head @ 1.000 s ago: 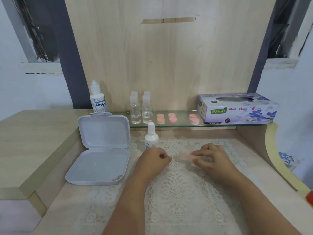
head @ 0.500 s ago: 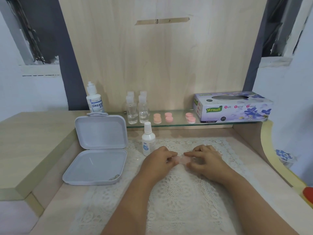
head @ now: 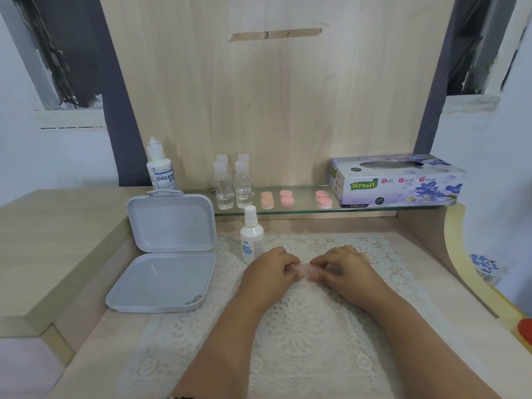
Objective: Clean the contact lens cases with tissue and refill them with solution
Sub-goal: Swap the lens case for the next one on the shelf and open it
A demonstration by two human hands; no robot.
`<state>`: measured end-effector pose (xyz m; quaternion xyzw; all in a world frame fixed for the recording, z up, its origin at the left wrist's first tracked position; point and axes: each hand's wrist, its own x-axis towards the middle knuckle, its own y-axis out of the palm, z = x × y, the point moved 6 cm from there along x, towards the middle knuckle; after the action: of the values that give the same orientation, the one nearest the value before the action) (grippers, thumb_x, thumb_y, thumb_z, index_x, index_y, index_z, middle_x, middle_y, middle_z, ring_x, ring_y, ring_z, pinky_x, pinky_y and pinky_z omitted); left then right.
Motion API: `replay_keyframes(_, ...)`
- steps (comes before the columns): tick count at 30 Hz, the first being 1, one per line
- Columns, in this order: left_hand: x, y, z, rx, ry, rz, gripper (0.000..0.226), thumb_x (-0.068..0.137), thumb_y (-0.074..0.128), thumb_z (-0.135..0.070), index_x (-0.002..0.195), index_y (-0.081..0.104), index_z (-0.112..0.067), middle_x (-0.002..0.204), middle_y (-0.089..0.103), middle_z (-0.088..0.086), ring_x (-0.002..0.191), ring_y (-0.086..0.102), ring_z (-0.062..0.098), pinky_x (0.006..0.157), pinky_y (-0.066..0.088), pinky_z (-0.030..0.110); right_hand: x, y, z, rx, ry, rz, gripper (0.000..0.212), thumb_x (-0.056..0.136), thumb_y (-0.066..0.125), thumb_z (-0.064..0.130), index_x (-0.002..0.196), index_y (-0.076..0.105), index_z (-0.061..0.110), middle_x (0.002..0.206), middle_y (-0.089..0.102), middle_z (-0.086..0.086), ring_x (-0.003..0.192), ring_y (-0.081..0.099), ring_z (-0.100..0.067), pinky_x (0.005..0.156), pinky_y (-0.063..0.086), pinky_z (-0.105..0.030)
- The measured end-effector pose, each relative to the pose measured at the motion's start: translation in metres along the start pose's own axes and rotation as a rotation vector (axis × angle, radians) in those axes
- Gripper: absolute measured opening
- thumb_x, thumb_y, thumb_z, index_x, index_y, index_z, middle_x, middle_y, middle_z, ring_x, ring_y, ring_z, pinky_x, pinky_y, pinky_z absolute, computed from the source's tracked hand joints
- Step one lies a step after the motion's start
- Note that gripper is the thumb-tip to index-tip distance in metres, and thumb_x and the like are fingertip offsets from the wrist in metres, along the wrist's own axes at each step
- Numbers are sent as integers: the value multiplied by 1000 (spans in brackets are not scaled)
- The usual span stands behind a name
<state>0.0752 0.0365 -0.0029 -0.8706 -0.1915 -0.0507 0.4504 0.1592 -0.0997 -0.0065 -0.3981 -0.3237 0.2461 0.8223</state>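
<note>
A pale pink contact lens case (head: pixel 305 271) rests low over the lace mat, pinched from both ends. My left hand (head: pixel 270 272) grips its left end and my right hand (head: pixel 345 269) grips its right end; fingers hide most of it. A small white solution bottle (head: pixel 251 236) stands just left of my left hand. On the glass shelf (head: pixel 302 210) behind lie three more pink lens cases (head: pixel 267 199) (head: pixel 286 197) (head: pixel 323 198). A purple tissue box (head: pixel 397 181) sits at the shelf's right end.
An open grey plastic box (head: pixel 169 254) lies to the left of the mat. A large Dream Eye solution bottle (head: pixel 161 167) and several small clear bottles (head: pixel 233 184) stand at the shelf's left. A raised wooden ledge (head: pixel 51 240) borders the left side.
My left hand moved right and took hold of the case's left end, so both hands now hold it. The hands drew closer together.
</note>
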Motion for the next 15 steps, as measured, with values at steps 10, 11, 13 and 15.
replay_keyframes(10, 2, 2, 2, -27, -30, 21, 21, 87, 64, -27, 108, 70, -24, 95, 57, -9, 93, 55, 11, 86, 48, 36, 2, 2, -1, 29, 12, 3, 27, 83, 65, 52, 106, 70, 38, 85, 51, 31, 99, 40, -1, 95, 29, -31)
replay_keyframes(11, 2, 3, 2, -30, -34, 23, 20, 87, 64, -26, 106, 70, -23, 95, 57, -9, 92, 56, 12, 85, 48, 37, 2, 2, -1, 29, 12, 0, 27, 83, 65, 52, 106, 70, 37, 85, 51, 32, 98, 40, -1, 95, 28, -31)
replay_keyframes(13, 2, 3, 1, -31, -41, 20, 17, 86, 64, -26, 100, 71, -22, 94, 57, -7, 89, 56, 13, 84, 49, 38, 1, 2, -1, 28, 12, -4, 27, 84, 65, 51, 106, 70, 37, 85, 51, 32, 99, 40, -1, 94, 28, -31)
replay_keyframes(15, 2, 4, 1, -25, -46, 15, 15, 85, 64, -27, 95, 70, -19, 94, 56, -6, 87, 56, 14, 82, 49, 39, 1, 2, -2, 30, 10, -5, 25, 85, 65, 49, 106, 70, 37, 86, 51, 32, 99, 40, -1, 94, 28, -31)
